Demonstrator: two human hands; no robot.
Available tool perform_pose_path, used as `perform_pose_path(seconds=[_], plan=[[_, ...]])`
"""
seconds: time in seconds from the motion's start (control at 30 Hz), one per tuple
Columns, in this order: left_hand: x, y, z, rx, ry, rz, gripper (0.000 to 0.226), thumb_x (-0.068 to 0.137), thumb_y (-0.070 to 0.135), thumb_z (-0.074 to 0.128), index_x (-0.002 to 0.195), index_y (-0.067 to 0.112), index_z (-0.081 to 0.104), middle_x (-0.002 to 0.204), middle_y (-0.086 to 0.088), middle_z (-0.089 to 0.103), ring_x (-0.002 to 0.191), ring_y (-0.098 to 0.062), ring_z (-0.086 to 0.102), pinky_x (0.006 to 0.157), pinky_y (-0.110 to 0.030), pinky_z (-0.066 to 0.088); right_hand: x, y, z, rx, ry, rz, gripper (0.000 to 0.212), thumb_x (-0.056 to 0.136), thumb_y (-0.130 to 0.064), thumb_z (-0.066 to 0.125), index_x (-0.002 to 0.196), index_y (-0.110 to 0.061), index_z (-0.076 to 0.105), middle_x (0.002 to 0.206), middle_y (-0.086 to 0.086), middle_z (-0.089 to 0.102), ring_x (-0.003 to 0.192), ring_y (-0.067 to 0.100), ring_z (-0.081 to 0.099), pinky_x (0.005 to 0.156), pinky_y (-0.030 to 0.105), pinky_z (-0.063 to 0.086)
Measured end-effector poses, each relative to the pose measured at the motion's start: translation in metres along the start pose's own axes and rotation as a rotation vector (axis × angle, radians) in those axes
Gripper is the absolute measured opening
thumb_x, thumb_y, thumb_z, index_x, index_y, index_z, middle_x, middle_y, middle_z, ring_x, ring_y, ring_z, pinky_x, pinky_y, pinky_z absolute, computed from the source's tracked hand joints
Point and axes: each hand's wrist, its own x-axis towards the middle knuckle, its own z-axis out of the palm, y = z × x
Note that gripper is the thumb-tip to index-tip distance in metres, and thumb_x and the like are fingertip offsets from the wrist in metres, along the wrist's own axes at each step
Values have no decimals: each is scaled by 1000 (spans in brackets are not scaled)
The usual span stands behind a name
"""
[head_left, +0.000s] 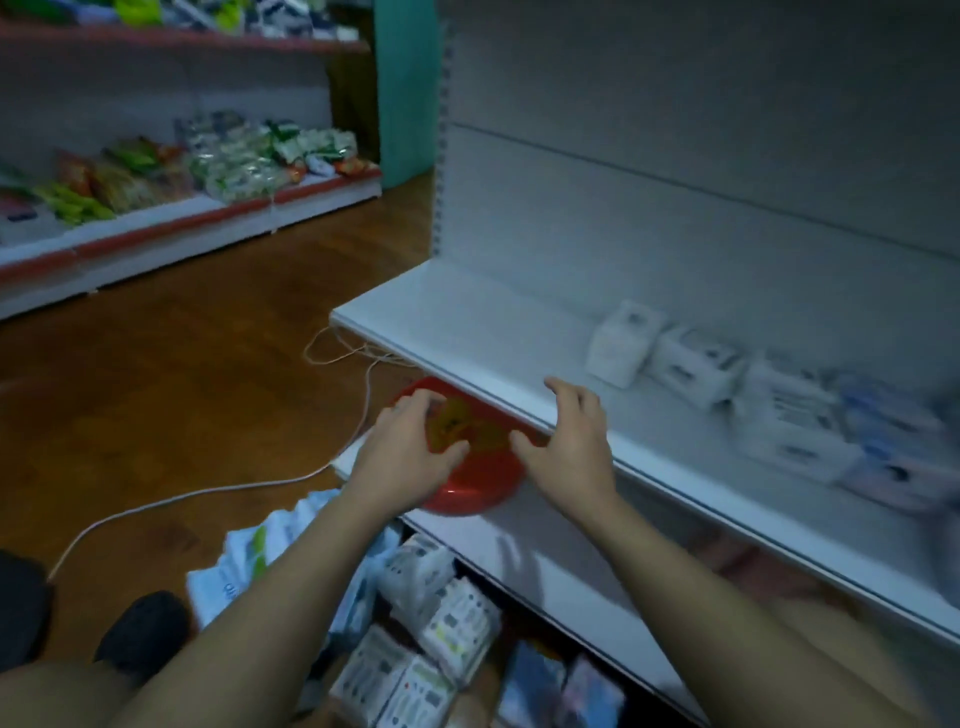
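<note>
Red round plastic bowl (470, 483), yellowish packets (462, 423) inside, had the left hand (410, 447) curved over its left rim; blur hid whether those fingers truly clasped it. The right hand (571, 447) hovered spread and loose by the right rim, probably to share the lift. Round, it had no long axis; mouth upward, it sat half tucked beneath the white metal shelf (467, 322)

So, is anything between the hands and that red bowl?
Nothing visible blocks either hand. The left hand is over the red bowl; the right hand hovers close beside it. The white shelf overhangs the bowl's far side, so lifting straight up may catch its edge.
</note>
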Motion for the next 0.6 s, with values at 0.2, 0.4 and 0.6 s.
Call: perform_pose_path(seconds=[0.2,0.4,0.6], plan=[[1,92,48,-54,-108,163,58,71,50,68,121,25,53,117,3,60,112,-17,57,95,-39,48,-17,64,-91,-43,171,181,67,77,-27,73,137,-13,45,135,11,41,127,29,38,103,32,32],[10,142,87,8,-181,206,57,79,36,73,128,20,50,124,-2,57,114,-21,53,96,-36,45,-32,112,-134,-15,276,311,66,79,-27,71,137,-15,43,138,11,39,130,27,33,104,33,32],[33,169,106,34,-154,160,66,81,34,72,139,19,43,131,-7,52,122,-25,48,100,-40,43,-6,132,-147,-57,272,316,63,81,-30,69,137,-16,44,139,11,41,129,28,33,105,35,31]])
